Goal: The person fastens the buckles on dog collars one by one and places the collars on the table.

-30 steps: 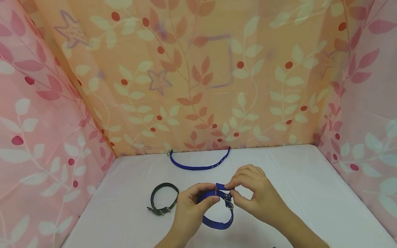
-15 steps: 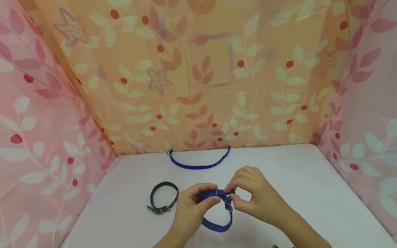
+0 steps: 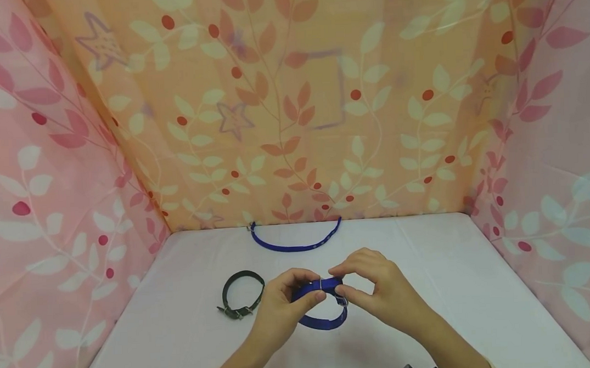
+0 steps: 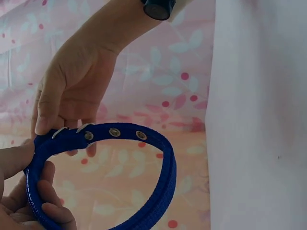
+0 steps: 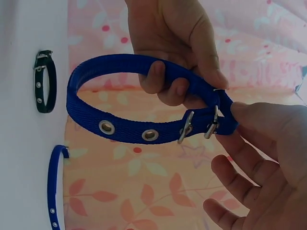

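A person's two hands are holding a flat blue woven-fabric collar [image 3: 323, 324] above a bench covered in white cloth [image 3: 428, 293]; the collar is forming a closed loop between them, near the middle of the bench. The left hand [image 3: 282, 305] is gripping the loop's left side, its thumb pressing on one face while its fingers are curling round the band into the loop. The right hand [image 3: 380, 284] is pinching the band beside a silver metal buckle [image 5: 213, 123], thumb in front and index finger behind, its other fingers spreading loosely. Round metal eyelets [image 5: 149, 135] are showing along the band, and a silver ring [image 5: 187, 127] is sitting near the buckle.

On the bench, left of the left hand, a dark green-black collar [image 3: 239, 312] with metal fittings is lying in a closed loop. A second blue strap [image 3: 293, 249], with eyelets near one end, is lying in an open curve at the far edge. Behind it, an orange leaf-printed curtain [image 3: 271, 97] is hanging, and pink leaf-printed panels [image 3: 54, 216] are flanking the bench on either side.
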A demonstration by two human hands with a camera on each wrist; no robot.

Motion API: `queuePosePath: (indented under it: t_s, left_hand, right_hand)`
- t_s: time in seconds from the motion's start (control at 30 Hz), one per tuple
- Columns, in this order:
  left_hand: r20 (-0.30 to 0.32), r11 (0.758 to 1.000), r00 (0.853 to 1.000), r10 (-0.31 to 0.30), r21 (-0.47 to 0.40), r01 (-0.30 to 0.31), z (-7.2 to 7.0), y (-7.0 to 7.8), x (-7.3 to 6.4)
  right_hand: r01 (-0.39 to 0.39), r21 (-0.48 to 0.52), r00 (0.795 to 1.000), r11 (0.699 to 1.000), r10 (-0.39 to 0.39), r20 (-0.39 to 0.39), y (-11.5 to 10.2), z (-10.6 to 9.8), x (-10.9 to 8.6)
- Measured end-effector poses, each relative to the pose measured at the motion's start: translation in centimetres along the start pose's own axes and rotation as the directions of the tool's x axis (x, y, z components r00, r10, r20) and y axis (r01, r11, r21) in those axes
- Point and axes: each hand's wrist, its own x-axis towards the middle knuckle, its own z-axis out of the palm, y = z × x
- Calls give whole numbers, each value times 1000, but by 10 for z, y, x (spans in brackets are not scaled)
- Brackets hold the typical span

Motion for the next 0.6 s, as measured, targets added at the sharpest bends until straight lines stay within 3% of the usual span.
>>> queuePosePath:
  t_s: [0.23,0.43,0.6]
  left_hand:
    - [8,1000,1000,18,-5,-18,-2,2,-1]
    - [21,999,999,50,-12,-50,-2,2,-2]
    - [-42,987,988,151,-53,-153,-8,5,-2]
  right_hand:
    - [-52,71,999,996,52,-7,0,5,-1]
    - [-44,98,999,994,43,12,0,7,0]
    - [-55,24,998,998,54,23,3,1,1]
